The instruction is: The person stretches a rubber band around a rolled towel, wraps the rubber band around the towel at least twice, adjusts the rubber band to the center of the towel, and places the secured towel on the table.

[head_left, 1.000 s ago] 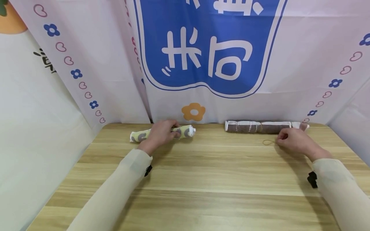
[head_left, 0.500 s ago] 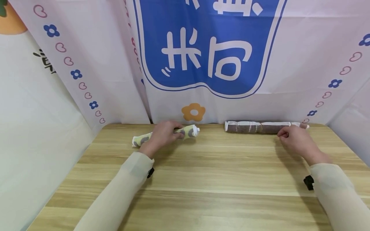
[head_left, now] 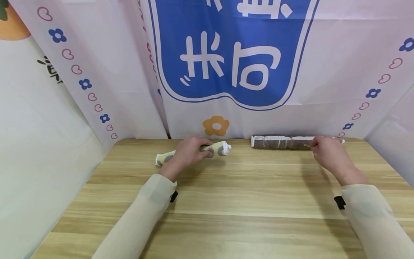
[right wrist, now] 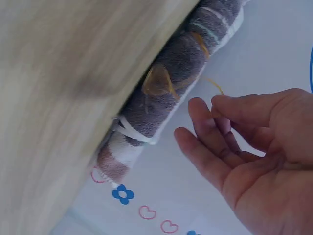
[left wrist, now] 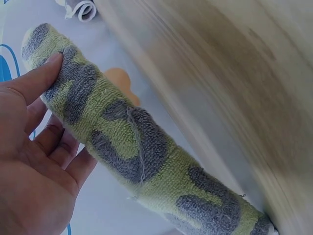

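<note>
A rolled towel (head_left: 216, 148), yellow-green with grey patches and white ends, lies in my left hand (head_left: 190, 155) at the back left of the table. In the left wrist view, the thumb presses on the towel roll (left wrist: 122, 129) near one end, the fingers behind it. My right hand (head_left: 333, 158) pinches a thin yellow rubber band (right wrist: 215, 86) between thumb and fingertip. Just behind that hand lies a second rolled towel (head_left: 271, 143), dark grey-brown with white edging. In the right wrist view, white and orange bands show across the dark roll (right wrist: 171, 68).
A wooden table (head_left: 226, 201) spreads in front of me. Its back edge meets a white cloth backdrop (head_left: 194, 111) printed with a blue panel, flowers and hearts. The dark roll lies along that back edge.
The left hand has shifted right and slightly nearer with the green towel. The right hand has picked the rubber band's loop up off the table and risen slightly over the dark roll.
</note>
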The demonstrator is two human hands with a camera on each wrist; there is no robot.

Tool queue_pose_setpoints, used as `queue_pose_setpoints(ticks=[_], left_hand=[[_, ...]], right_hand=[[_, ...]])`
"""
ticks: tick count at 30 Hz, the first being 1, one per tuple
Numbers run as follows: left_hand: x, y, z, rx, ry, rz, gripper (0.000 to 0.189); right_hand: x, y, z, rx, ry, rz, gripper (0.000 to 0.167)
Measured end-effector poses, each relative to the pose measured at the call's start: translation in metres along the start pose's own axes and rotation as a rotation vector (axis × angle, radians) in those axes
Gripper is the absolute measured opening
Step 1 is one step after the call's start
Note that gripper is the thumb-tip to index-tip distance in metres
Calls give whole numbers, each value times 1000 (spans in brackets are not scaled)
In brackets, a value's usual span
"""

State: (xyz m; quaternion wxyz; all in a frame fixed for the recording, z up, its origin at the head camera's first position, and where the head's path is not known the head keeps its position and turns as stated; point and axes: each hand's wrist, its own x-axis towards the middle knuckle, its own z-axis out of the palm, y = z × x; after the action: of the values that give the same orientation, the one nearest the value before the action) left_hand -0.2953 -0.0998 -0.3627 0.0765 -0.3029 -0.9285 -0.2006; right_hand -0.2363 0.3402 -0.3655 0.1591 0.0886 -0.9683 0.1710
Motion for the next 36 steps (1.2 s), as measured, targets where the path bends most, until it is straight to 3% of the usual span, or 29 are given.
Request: queue_pose_setpoints(ticks=[3, 8, 15, 21, 25, 31, 36], left_hand=[[-2, 0, 2, -15, 10, -14, 32], [-5, 1, 1, -68, 19, -41, 30], [-9, 4, 3, -147, -41, -81, 28], [-11, 5, 8, -191, -7, -7, 37], [-12, 8, 11, -212, 9, -11, 42], [-13, 17, 14, -286, -23, -91, 40], [-11, 22, 19, -331, -3, -103, 32]], right_hand=[[-1, -4, -2, 16, -1, 25, 4], [-2, -10, -3, 106, -69, 104, 22], [-1, -29, 2, 271, -94, 132, 31], [3, -51, 8, 585, -127, 148, 34], [7, -64, 15, 758, -153, 165, 37], [10, -79, 19, 825, -157, 169, 33], [10, -88, 18, 816, -165, 169, 31]])
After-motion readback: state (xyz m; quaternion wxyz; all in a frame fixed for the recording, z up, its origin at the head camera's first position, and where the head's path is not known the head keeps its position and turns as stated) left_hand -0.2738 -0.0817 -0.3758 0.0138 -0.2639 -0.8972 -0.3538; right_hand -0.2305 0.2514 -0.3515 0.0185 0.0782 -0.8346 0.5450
